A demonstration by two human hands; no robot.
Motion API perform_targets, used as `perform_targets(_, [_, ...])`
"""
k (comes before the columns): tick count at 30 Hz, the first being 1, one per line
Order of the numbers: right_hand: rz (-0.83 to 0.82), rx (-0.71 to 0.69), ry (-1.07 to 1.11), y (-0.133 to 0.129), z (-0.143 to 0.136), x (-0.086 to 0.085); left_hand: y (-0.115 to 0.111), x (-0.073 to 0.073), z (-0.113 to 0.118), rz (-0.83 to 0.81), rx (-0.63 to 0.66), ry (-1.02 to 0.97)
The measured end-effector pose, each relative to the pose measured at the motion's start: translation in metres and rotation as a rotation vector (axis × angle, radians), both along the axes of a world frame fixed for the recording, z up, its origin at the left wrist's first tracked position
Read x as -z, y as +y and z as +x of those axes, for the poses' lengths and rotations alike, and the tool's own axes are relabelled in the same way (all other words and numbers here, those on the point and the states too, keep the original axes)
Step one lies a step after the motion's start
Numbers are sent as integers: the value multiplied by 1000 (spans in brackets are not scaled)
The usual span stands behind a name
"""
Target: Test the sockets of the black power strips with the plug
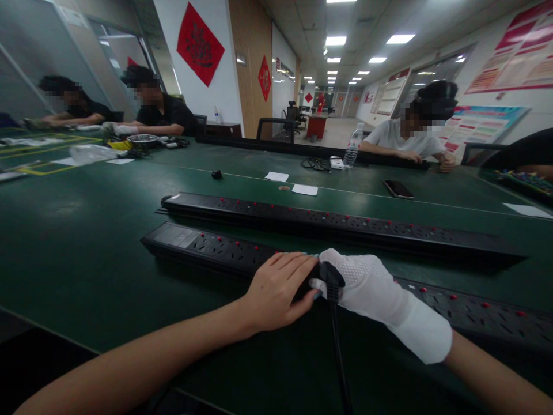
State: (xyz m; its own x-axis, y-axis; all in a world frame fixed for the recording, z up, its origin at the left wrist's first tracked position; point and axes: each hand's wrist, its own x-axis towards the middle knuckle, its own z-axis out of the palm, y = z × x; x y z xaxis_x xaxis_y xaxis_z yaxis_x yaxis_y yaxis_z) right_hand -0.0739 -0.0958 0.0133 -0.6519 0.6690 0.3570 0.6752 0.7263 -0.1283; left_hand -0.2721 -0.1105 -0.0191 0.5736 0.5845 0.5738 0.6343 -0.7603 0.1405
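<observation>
A long black power strip with sockets and small red parts along its top lies across the green table in front of me. My bare left hand is wrapped over the strip's middle, fingers on top and thumb on the near side. Beside it, my right hand, in a white dotted glove, is closed around a black power plug at the strip. From the plug a black cable runs down toward me. The hands hide the sockets beneath them, so I cannot tell whether the plug is seated.
A second power strip lies parallel just behind. Farther back are paper slips, a phone, a water bottle and a coiled cable. Several people sit around the table, one in a white shirt across from me.
</observation>
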Motion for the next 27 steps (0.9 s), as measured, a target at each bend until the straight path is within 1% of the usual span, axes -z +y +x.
perform_targets(5, [-25, 2, -10, -1, 1, 0, 0, 0, 0, -7, -3, 8])
perform_targets(20, [27, 9, -33, -1, 0, 2, 0, 1, 0, -4, -7, 4])
perform_targets(27, [9, 17, -26, 1, 0, 2, -1, -2, -1, -32, 6, 18])
